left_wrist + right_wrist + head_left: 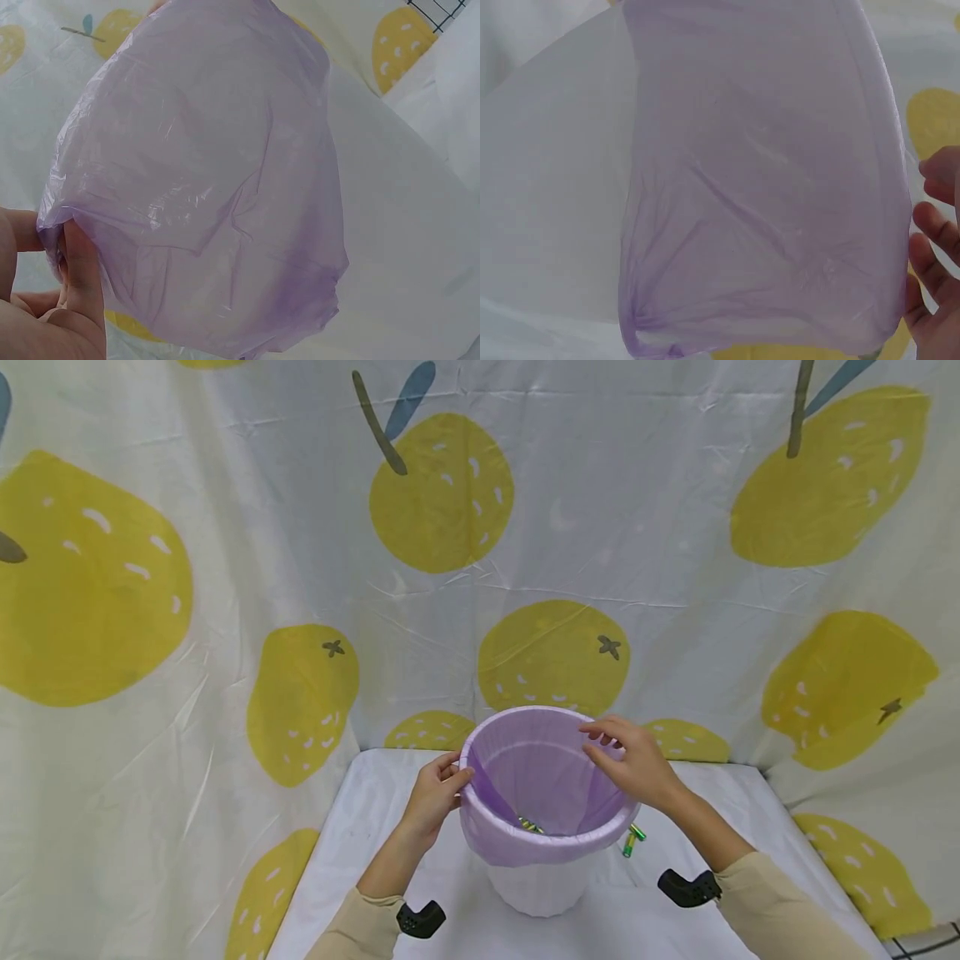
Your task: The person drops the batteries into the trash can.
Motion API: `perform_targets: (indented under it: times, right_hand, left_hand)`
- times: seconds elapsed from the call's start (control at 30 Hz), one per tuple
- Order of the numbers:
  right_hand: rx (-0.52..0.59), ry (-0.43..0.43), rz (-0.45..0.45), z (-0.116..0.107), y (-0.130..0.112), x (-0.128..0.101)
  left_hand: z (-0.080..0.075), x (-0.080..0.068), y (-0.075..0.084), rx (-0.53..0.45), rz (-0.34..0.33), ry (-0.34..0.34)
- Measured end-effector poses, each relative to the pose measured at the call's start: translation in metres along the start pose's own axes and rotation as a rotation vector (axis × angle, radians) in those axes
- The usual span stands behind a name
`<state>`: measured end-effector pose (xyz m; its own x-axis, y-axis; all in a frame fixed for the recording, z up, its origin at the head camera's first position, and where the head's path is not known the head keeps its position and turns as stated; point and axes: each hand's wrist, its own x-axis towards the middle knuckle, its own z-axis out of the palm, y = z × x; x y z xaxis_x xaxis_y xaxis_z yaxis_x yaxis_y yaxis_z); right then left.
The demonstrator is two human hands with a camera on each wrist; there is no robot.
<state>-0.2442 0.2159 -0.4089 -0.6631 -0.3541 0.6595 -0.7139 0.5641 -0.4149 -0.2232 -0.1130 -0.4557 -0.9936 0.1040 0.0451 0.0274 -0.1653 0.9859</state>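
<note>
A white bin (536,889) stands on the table, lined with a thin purple trash bag (540,852) folded down over its rim. My left hand (435,797) pinches the bag at the left of the rim, thumb in front and fingers behind. In the left wrist view the bag (202,187) bunches slightly under that thumb. At the right of the rim, my right hand (633,764) has its fingers loosely bent and spread. Those fingertips lie right by the bag's edge (889,150) in the right wrist view, holding nothing.
Several small green-and-gold batteries (530,825) show inside the bin near its front wall. A few more batteries (633,839) lie on the white-covered table (397,777) to the bin's right. Behind hangs a curtain (637,485) printed with yellow fruit.
</note>
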Motion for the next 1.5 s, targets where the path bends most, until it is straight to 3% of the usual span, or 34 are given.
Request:
perform_targets:
  times: [0.27, 0.6, 0.87, 1.23, 1.5]
  right_hand:
    - [-0.028, 0.033, 0.001, -0.009, 0.006, -0.008]
    - [-0.071, 0.041, 0.087, -0.024, 0.016, -0.022]
    - [-0.091, 0.114, 0.09, -0.033, 0.035, -0.036]
    - [-0.1, 0.164, 0.109, -0.036, 0.054, -0.057]
    - [-0.123, 0.189, 0.16, -0.026, 0.075, -0.078]
  left_hand:
    - [-0.001, -0.001, -0.001, -0.011, 0.003, -0.008]
    - [0.0, -0.005, -0.001, -0.015, -0.003, -0.02]
    - [-0.002, -0.002, -0.004, -0.006, 0.012, -0.025]
    - [-0.002, 0.0, 0.0, -0.011, 0.005, -0.025]
    - [-0.003, 0.001, -0.002, -0.022, 0.002, -0.03]
